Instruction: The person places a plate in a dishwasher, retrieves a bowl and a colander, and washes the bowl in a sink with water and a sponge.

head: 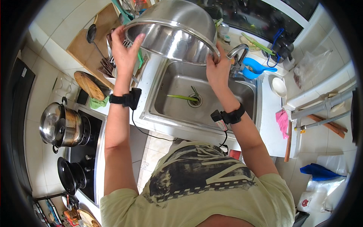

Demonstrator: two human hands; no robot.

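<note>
My left hand (126,46) and my right hand (219,66) hold a large stainless steel bowl (181,17) by its rim, one at each side. The bowl is tilted, so part of its shiny inside shows, and it is raised above the back of the steel sink (175,85). Below it, a green vegetable stalk (181,97) lies in the sink with one end at the drain (195,100). The tap (238,52) stands just right of my right hand. Fingers behind the rim are partly hidden.
A utensil holder and wooden cutting boards (99,42) stand at the left. On the stove are a steel pot (71,124) and a black pan (66,176). A blue strainer or scoop (253,68), a white bowl (279,87) and a pink cloth (282,122) lie at the right.
</note>
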